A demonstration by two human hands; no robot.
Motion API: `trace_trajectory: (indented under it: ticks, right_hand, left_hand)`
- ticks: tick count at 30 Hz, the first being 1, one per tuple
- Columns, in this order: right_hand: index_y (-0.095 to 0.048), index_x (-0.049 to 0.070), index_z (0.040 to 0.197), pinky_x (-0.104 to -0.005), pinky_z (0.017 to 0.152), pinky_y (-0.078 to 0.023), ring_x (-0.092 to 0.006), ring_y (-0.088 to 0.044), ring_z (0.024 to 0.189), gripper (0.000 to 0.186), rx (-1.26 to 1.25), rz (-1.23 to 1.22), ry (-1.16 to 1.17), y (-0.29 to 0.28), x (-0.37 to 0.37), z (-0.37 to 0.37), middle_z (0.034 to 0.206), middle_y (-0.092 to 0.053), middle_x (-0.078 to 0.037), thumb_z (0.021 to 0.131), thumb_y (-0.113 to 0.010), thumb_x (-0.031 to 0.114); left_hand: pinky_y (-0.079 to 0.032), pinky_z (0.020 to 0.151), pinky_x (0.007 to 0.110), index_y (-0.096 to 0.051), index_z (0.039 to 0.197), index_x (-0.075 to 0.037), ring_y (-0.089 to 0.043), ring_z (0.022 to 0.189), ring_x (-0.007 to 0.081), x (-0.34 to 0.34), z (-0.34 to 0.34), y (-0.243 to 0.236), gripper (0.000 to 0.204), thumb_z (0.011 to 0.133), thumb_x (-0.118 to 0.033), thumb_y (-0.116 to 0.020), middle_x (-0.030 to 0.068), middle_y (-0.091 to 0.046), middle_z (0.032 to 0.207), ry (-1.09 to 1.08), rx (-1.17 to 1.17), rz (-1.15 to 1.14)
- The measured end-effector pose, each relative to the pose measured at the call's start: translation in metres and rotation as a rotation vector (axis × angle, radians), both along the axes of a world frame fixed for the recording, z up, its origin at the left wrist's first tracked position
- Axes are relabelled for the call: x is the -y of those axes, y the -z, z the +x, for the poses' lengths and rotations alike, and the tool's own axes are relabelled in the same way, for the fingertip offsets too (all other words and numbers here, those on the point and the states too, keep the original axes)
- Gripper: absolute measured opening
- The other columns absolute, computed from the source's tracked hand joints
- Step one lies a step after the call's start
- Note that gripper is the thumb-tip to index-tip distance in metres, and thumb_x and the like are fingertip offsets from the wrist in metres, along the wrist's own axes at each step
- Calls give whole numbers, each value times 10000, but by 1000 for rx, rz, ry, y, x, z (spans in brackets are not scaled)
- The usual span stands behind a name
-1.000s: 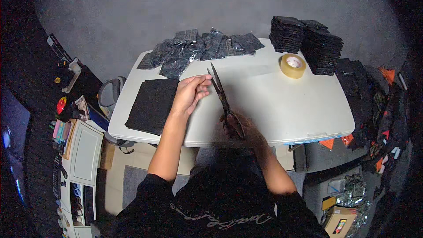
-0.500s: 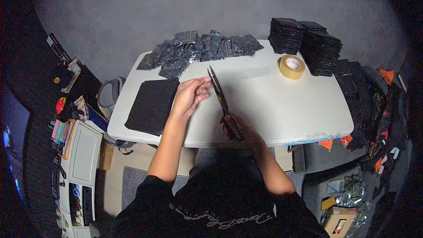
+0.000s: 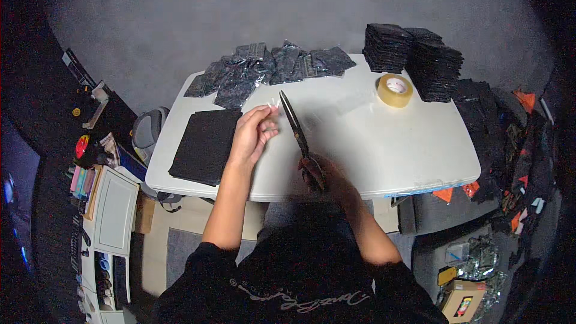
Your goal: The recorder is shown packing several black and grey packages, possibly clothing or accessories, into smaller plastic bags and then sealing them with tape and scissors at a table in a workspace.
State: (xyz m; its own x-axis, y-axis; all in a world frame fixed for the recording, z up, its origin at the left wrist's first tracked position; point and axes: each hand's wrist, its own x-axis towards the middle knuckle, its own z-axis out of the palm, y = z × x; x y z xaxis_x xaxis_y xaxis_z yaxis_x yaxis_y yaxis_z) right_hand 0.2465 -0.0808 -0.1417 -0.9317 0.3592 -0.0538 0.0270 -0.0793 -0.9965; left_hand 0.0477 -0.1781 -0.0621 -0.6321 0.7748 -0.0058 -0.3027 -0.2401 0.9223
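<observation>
My right hand (image 3: 321,177) grips a pair of dark scissors (image 3: 295,123) by the handles, with the blades pointing away from me over the white table (image 3: 360,150). The blades look closed together. My left hand (image 3: 255,135) is just left of the blade tips, its thumb and forefinger pinched on a small clear piece of film (image 3: 273,105) that catches the light. Its other fingers are loosely curled. Under and beside my left wrist lies a stack of flat black sheets (image 3: 201,147). Beyond that hand, several dark packets in clear plastic (image 3: 243,72) are spread along the far edge.
A roll of clear yellowish tape (image 3: 395,91) lies at the far right, in front of tall stacks of black folded pieces (image 3: 414,63). Dark and orange cloth scraps (image 3: 516,150) are heaped beyond the right edge. A white cabinet (image 3: 111,210) and a grey chair (image 3: 149,135) stand left.
My left hand has shifted slightly left, away from the blades, and the clear piece now shows at its fingertips. The scissors have moved slightly left and look more closed.
</observation>
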Motion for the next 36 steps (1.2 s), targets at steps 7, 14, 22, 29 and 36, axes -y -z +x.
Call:
trace_trajectory:
  ticks: [7,14,22,29,36]
  right_hand:
    - [-622,75,1056,-269,551,-432,-100,-544,596,334,21,-81,8,12,-5,5,721,-581,-6,1042,-518,392]
    - [-621,52,1064,-268,561,-409,-123,-542,656,392,-143,-419,287,0,-15,27,751,-591,-31,1054,-459,409]
    - [-575,36,1077,-259,586,-415,-113,-534,637,352,-451,-108,570,7,-11,34,753,-584,-35,1089,-405,345]
    - [-550,39,1115,-264,488,-391,-135,-515,547,484,-486,-30,715,18,-12,30,662,-544,-34,1062,-388,492]
    - [-543,34,1117,-254,514,-394,-129,-513,558,478,-541,5,706,7,2,19,665,-541,-33,1068,-374,479]
  left_hand:
    - [-550,675,279,-510,1391,-77,-656,783,139,-5,0,27,412,991,-161,-561,106,-700,1021,46,21,12]
    - [-523,642,254,-419,1450,-84,-655,702,130,-22,16,53,567,925,-20,-625,129,-726,893,92,-342,-164]
    - [-564,654,354,-223,1496,14,-689,739,210,-61,55,94,842,849,-132,-742,163,-716,829,112,-396,-206]
    - [-564,805,402,-20,1532,34,-673,713,244,-107,49,141,1010,826,-122,-725,130,-689,784,56,-1112,-137]
    - [-589,699,427,-28,1540,-23,-675,664,289,-141,29,188,997,790,-69,-684,174,-663,807,-605,-1670,-109]
